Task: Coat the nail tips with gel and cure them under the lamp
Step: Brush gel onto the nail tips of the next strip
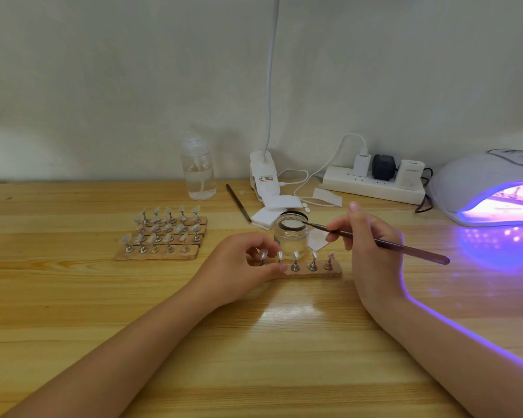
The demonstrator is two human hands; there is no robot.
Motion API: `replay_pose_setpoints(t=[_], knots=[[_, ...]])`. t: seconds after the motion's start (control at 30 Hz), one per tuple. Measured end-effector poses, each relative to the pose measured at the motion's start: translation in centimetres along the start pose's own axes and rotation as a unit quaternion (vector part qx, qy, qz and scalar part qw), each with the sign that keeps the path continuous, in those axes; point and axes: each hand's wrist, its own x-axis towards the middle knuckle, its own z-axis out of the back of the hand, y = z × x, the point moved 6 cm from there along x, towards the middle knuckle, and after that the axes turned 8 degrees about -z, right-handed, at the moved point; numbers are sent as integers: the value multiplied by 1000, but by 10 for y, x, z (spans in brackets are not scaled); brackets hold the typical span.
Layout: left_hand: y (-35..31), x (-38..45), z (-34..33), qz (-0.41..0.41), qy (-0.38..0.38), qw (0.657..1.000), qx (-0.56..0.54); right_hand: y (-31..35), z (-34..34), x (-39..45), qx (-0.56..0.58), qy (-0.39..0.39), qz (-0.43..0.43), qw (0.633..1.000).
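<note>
A wooden strip (317, 272) with several nail tips (296, 255) on metal stands lies at the table's middle. My left hand (242, 263) grips its left end with curled fingers. My right hand (372, 245) holds a thin dark brush (405, 246), and the brush tip reaches over the mouth of an open glass gel jar (291, 233) just behind the strip. The white curing lamp (489, 188) at the right glows violet, with another strip of tips visible inside.
Three more strips of nail tips (163, 233) lie to the left. A clear bottle (198, 170), a clip lamp (263, 176), white wipes (280, 203), a second brush (239, 203) and a power strip (375, 185) stand along the back wall.
</note>
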Motion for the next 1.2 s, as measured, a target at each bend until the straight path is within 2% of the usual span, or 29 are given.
replay_pose_setpoints(t=[0.23, 0.43, 0.5, 0.57, 0.67, 0.77, 0.87, 1.03, 1.2], knots=[[-1, 0, -3, 1, -3, 1000, 3, 1, -1, -1, -3, 1, -10, 1000], [-6, -2, -4, -30, -5, 999, 13, 1, -1, -1, -9, -1, -15, 1000], [-11, -5, -3, -65, -16, 997, 43, 2, -1, -1, -14, -1, -11, 1000], [-19, -8, -1, -121, -38, 989, 71, 3, -1, -1, -18, -1, -8, 1000], [-23, -10, 8, -166, -99, 981, 34, 4, -1, -1, -19, -1, -12, 1000], [-21, -11, 18, -149, -164, 975, -30, 5, -1, 0, -29, -3, -21, 999], [-14, -9, 20, -109, -179, 975, -70, 10, -2, 5, -42, 4, -28, 999], [-9, -8, 22, -94, -189, 974, -88, 23, -4, 26, -101, 24, -39, 994], [-11, -7, 21, -119, -188, 971, -84, 29, -24, 51, -252, 91, -20, 963]])
